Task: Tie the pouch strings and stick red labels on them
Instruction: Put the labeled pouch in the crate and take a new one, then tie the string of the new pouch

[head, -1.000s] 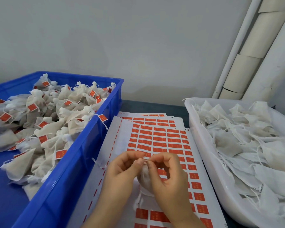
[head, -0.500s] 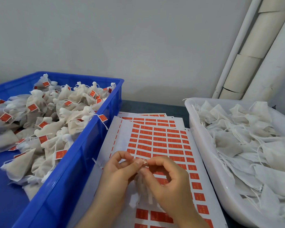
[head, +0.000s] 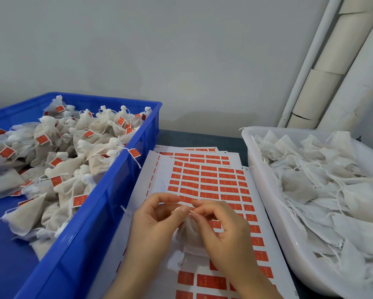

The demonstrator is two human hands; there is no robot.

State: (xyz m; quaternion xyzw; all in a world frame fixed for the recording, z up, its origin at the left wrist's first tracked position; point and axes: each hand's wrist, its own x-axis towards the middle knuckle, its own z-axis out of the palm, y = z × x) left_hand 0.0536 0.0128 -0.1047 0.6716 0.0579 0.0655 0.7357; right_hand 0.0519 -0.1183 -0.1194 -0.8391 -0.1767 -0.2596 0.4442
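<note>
Small white fabric pouch, rounded, held just above the white sheet of red rectangular labels. Thin white strings stretched upward from it, barely visible. Labels flat in neat rows, left columns already peeled.

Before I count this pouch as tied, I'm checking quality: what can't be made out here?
Head view only.
Knot on the pouch: hidden by the left hand and right hand.
Print on the red labels: too small, blurred.
Blue crate and white tub: cut off by frame edges.
</note>
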